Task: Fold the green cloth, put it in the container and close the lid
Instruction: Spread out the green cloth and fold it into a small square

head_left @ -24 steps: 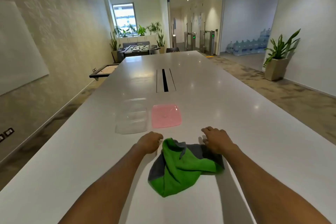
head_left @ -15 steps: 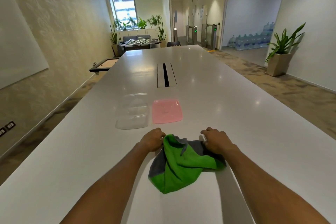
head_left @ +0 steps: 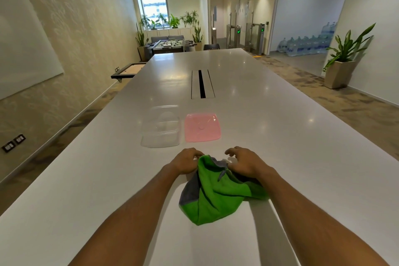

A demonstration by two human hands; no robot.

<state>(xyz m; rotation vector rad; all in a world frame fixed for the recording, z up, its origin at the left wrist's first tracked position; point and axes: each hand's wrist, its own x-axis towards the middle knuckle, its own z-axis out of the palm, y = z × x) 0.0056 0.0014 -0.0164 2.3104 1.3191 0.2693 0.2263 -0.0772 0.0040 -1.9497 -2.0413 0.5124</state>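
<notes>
A crumpled green cloth (head_left: 218,196) with grey edging lies on the white table (head_left: 291,157) right in front of me. My left hand (head_left: 186,161) pinches the cloth's far left corner. My right hand (head_left: 245,162) grips the cloth's far right edge, with some fingers spread above the table. Beyond the hands stands a clear plastic container (head_left: 160,128), with nothing in it. Right of it a pink square lid (head_left: 203,127) lies flat on the table.
A cable slot (head_left: 201,84) runs along the table's middle, farther back. The table stretches far ahead and to both sides. A potted plant (head_left: 343,58) stands on the floor at the right wall.
Both hands have drawn closer together and taken hold of the cloth's far edge, which is bunched up more. My view has tilted down a little.
</notes>
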